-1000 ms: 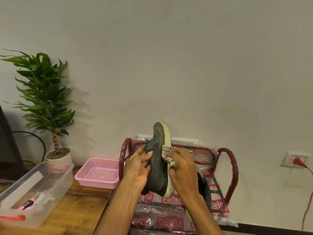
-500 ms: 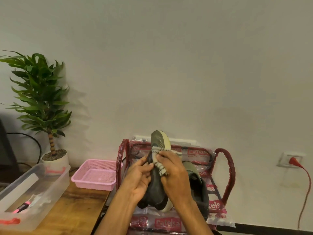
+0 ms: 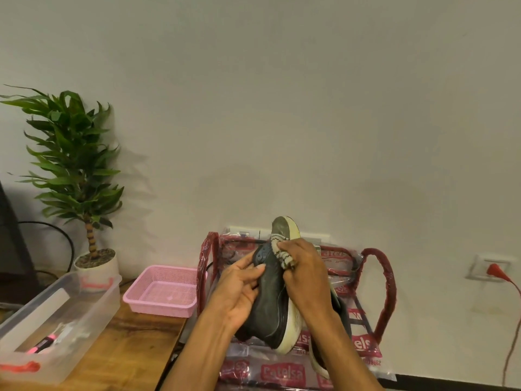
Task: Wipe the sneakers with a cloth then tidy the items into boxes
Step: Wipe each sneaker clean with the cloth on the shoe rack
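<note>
Fingers [image 3: 245, 264] of the left hand [image 3: 239, 289] curl round the dark sneaker [image 3: 272, 303], held toe-up in the air, long axis six to twelve o'clock. At its one o'clock the right hand [image 3: 307, 280] bunches the cloth [image 3: 282, 253] against the toe, placed to wipe downward.

Soft, rather dim light with a warm grey look. Pale shadow of the plant [image 3: 70, 165] at 9 o'clock, thrown toward 3 o'clock on the wall [image 3: 282, 94]. Faint wide shadows on the wall just above the middle. Little detail in the dark sneaker [image 3: 270, 300] at 6 o'clock. Small shiny spots on the plastic wrap [image 3: 341, 277] at 5 o'clock. Blurry socket [image 3: 490, 268] at 4 o'clock. Bent, leaning lines at the edges.
</note>
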A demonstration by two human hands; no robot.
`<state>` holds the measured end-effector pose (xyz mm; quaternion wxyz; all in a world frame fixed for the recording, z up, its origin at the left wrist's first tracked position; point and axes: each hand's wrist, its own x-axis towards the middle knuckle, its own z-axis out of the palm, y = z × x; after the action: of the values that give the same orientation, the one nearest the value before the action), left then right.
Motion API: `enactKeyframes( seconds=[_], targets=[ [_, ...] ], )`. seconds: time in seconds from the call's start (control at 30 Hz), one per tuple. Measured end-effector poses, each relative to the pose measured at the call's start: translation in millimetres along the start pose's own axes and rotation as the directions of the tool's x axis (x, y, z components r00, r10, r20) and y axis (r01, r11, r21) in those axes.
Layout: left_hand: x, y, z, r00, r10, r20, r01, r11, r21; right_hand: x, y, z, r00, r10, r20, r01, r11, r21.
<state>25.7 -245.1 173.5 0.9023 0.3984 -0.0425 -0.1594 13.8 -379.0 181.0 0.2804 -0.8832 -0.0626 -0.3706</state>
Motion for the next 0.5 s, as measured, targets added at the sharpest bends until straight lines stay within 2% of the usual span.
enactKeyframes(
  seconds=[0.1,0.2,0.27,0.43,0.5],
  targets=[
    [6,5,1,1.0,0.02,-0.02,-0.021,0.998,-0.056,-11,-7,3,0.999,-0.018,0.045,0.016,0.999,0.046],
    [11,10,-1,0.998,0.017,-0.054,-0.022,0.995,-0.092,-36,-12,3,0.985,-0.13,0.114,0.124,0.991,0.058],
    [11,8,-1,0.998,-0.004,-0.07,-0.002,0.997,-0.076,-35,-8,2,0.979,-0.171,0.109,0.169,0.985,0.026],
    [10,5,3,0.997,0.022,-0.073,-0.028,0.996,-0.082,-15,1,6,0.997,-0.073,0.027,0.074,0.997,-0.007],
    [12,7,3,0.995,0.045,-0.086,-0.053,0.994,-0.095,-25,-5,6,0.993,-0.11,0.048,0.111,0.994,0.0]
  ],
)
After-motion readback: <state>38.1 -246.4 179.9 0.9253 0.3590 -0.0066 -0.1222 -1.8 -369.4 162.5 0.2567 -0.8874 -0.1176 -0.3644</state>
